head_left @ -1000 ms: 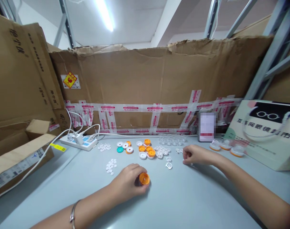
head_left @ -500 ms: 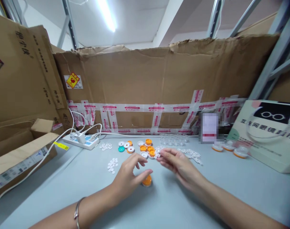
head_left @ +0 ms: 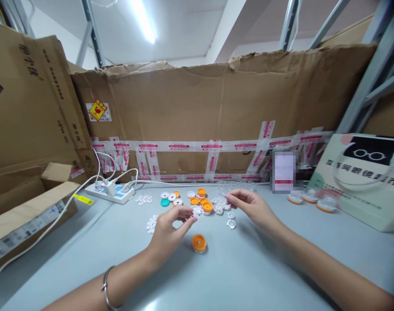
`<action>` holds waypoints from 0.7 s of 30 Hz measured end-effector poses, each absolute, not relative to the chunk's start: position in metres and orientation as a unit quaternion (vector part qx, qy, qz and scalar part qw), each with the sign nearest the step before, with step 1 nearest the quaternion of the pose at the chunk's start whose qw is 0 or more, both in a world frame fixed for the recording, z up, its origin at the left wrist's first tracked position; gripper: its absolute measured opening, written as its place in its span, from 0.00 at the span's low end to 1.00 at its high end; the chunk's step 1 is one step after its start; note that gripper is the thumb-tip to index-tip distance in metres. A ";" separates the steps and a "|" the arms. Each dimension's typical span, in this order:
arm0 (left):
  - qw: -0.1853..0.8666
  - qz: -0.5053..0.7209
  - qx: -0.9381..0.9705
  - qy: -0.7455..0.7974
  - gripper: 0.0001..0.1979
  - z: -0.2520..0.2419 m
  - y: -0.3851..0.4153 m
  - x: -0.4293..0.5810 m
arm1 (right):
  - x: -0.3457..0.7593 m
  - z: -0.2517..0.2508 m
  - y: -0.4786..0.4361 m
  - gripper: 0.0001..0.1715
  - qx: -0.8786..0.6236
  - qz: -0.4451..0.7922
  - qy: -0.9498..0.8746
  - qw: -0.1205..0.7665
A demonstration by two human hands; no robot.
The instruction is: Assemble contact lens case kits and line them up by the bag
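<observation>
Orange cup: I see it [head_left: 199, 243] on the grey tabletop [head_left: 248, 268], rim up with a pale edge beneath, touched by neither of my hands.
Left hand: mine [head_left: 171, 229] is raised to the left of the orange cup and a little beyond it, thumb and fingers pinching a small white plastic piece [head_left: 197, 211] by its edge.
Right hand: mine [head_left: 255, 209] reaches in beyond and to the right of the orange cup, thumb and forefinger brought close together; I cannot tell whether anything is between them.
White gear-like parts: heaped [head_left: 220, 206] beyond the orange cup, near my right fingertips; one white openwork part [head_left: 231, 223] lies nearer the cup, to its right.
Orange and white rings: clustered [head_left: 207, 207] straight beyond the orange cup.
Teal disc: among white discs, left of the orange cup and farther back [head_left: 164, 202].
Small white caps: left of the orange cup, partly behind my left hand [head_left: 151, 224].
Clear-topped orange units: three, well to the cup's right [head_left: 326, 205].
</observation>
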State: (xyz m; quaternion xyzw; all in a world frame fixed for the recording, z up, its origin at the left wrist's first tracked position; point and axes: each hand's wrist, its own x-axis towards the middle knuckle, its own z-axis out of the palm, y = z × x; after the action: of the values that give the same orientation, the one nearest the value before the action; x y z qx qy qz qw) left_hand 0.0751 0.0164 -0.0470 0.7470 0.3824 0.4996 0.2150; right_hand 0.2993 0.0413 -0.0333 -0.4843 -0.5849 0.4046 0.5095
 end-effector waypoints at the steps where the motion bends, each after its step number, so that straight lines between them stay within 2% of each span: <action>1: 0.212 0.499 0.748 0.383 0.04 -0.047 0.017 0.073 | 0.310 -0.033 0.047 0.18 -0.504 0.385 -0.632 0.446; 4: 0.207 0.496 0.752 0.381 0.04 -0.047 0.019 0.070 | 0.332 -0.039 0.058 0.16 -0.550 0.327 -0.722 0.263; 7: 0.206 0.491 0.758 0.378 0.04 -0.047 0.020 0.069 | 0.332 -0.048 0.057 0.16 -0.557 0.297 -0.754 0.183; 13: 0.209 0.481 0.762 0.380 0.04 -0.048 0.018 0.071 | 0.315 -0.049 0.048 0.04 -0.552 0.265 -0.771 0.172; 18: 0.227 0.476 0.759 0.382 0.04 -0.047 0.017 0.071 | 0.318 -0.045 0.046 0.03 -0.551 0.284 -0.765 0.177; 21: 0.250 0.479 0.750 0.382 0.05 -0.048 0.016 0.071 | 0.315 -0.045 0.046 0.06 -0.533 0.343 -0.738 0.231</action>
State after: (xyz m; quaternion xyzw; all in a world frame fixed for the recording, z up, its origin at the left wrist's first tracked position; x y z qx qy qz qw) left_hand 0.0710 0.0160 -0.0477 0.7497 0.3820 0.4791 0.2499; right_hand 0.3146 0.0463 -0.0446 -0.5328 -0.7381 0.3432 0.2313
